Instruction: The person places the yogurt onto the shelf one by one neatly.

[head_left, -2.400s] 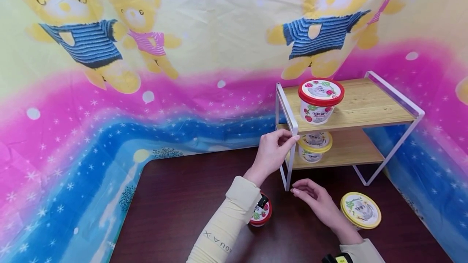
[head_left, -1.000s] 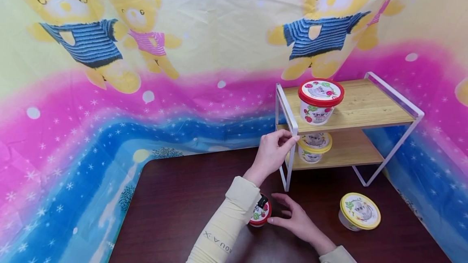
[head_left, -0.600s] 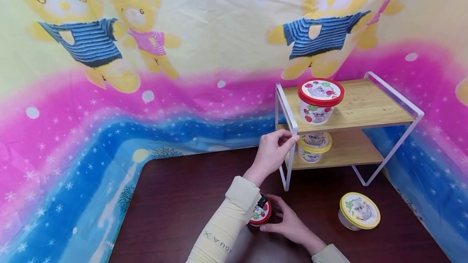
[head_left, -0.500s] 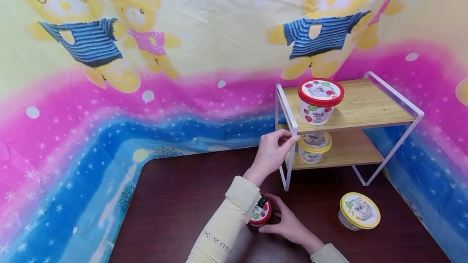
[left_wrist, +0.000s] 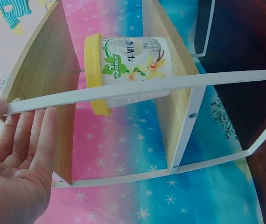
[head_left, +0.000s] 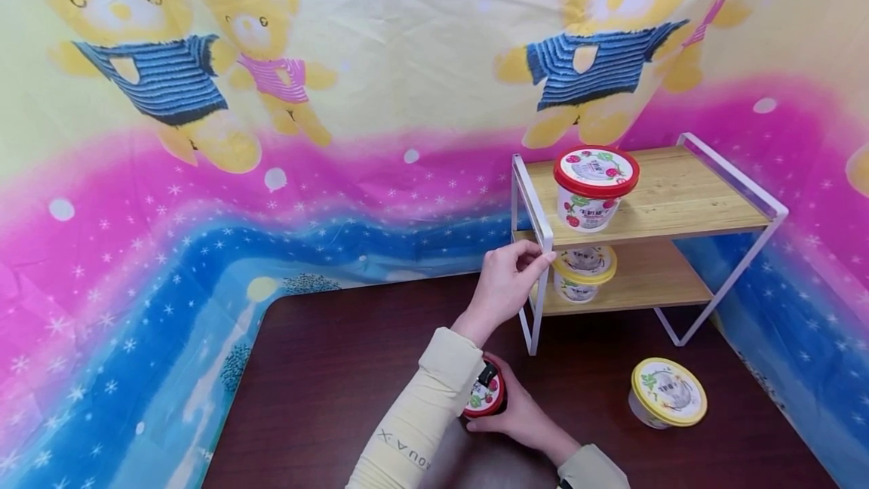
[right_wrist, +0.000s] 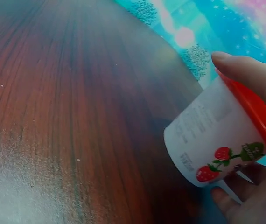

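My left hand (head_left: 504,281) pinches the white metal frame at the front left corner of a two-tier shelf rack (head_left: 692,191). In the left wrist view its fingers (left_wrist: 25,135) lie behind the frame bar, thumb on the other side. My right hand (head_left: 526,417) grips a tub with a red lid and strawberry print (right_wrist: 217,135) on the table, thumb at the lid's rim and fingers around the far side. In the head view the left forearm hides part of that tub. Another red-lidded tub (head_left: 589,206) stands on the upper board, and a yellow-lidded tub (head_left: 577,289) on the lower one.
A second yellow-lidded tub (head_left: 668,392) stands on the dark wooden table (head_left: 339,368), right of my right hand and in front of the rack. A curtain printed with bears (head_left: 394,96) hangs behind and beside the table.
My right hand has moved left from beside the rack's front leg to the red-lidded tub on the table and closed around it. The left hand stays on the frame.
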{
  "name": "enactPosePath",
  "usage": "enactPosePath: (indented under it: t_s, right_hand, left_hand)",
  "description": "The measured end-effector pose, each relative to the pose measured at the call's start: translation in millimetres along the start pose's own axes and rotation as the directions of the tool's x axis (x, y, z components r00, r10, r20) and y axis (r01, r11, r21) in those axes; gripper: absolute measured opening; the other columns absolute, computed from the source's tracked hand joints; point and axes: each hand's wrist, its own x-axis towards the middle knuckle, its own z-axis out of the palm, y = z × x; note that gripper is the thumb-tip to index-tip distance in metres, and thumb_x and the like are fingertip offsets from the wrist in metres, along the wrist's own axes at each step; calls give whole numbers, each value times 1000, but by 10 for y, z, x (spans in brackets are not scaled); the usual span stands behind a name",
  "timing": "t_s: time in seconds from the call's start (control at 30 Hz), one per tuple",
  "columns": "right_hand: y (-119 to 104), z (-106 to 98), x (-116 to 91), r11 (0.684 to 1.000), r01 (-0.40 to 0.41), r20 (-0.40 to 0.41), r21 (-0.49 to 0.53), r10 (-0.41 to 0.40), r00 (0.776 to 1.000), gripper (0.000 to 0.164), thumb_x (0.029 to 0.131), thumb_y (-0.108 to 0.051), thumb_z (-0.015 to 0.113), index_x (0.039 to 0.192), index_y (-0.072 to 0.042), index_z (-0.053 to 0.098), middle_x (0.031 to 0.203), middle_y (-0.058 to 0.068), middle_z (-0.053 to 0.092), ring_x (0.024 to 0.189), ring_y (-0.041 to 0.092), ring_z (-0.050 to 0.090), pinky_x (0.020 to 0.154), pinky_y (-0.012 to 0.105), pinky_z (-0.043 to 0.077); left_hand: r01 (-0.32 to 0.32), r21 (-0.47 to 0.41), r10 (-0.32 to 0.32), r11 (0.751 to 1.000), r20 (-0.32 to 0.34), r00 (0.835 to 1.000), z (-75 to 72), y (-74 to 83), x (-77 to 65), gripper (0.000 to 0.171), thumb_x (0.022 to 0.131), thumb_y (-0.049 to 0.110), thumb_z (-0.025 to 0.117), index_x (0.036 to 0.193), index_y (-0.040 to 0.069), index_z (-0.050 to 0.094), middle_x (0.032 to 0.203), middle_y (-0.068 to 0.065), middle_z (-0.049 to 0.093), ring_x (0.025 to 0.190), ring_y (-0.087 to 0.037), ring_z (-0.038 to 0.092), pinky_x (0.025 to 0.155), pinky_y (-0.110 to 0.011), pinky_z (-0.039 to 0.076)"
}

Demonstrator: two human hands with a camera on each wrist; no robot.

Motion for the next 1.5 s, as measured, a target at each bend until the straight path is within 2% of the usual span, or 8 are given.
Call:
enactPosePath:
  t_s: [0.23, 0.5, 0.83, 1.2, 1.4, 1.5]
  right_hand:
    - [42, 61, 12, 1000, -13, -65, -13, 12, 998, 117, 59, -26, 102, 154, -28, 33, 139, 1, 53, 120, 20, 54, 103, 34, 42]
    - [66, 79, 17, 1000, -4, -71, -18, 3, 997, 112, 59, -27, 102, 151, -26, 38, 131, 1, 58, 116, 19, 56, 103, 34, 42]
    - [81, 85, 27, 1000, 4, -74, -9, -4, 997, 108, 60, -27, 101, 149, -27, 39, 129, 0, 59, 114, 18, 58, 102, 33, 42]
    - [79, 80, 10, 1000, 4, -101, 17, -2, 995, 104, 60, -24, 101, 147, -23, 43, 127, 0, 60, 115, 17, 57, 102, 32, 42]
    - [52, 57, -3, 1000, -7, -117, 24, 10, 993, 104, 61, -25, 101, 147, -14, 44, 126, 0, 61, 114, 18, 58, 102, 32, 42]
    - [54, 33, -5, 1000, -15, -138, 18, 17, 990, 103, 61, -28, 101, 146, -14, 45, 125, -1, 62, 113, 17, 59, 101, 33, 44]
  left_hand:
    - [6, 1, -6, 1000, -1, 1000, 1, 10, -11, 26, 99, 34, 68, 105, 10, 75, 82, 12, 64, 73, -8, 58, 61, -23, 53]
    - [11, 5, -11, 1000, 1, 1000, -3, 8, -6, 25, 99, 34, 68, 105, 10, 74, 81, 12, 63, 72, -8, 58, 60, -23, 53]
    - [8, 9, -9, 1000, 1, 1000, -5, 11, 0, 25, 99, 33, 69, 105, 10, 75, 81, 12, 64, 72, -8, 58, 61, -23, 53]
    - [-1, 4, 1, 1000, -2, 1000, -4, 9, -8, 25, 100, 33, 68, 105, 9, 75, 82, 11, 65, 73, -7, 58, 61, -22, 53]
    - [-20, 29, 20, 999, -8, 1000, 3, 8, 7, 22, 100, 30, 69, 102, 9, 75, 81, 11, 65, 71, -6, 57, 60, -20, 50]
    - [-23, 31, 24, 999, -10, 1000, 4, 6, 11, 21, 100, 29, 69, 102, 9, 75, 81, 10, 66, 71, -5, 57, 61, -20, 50]
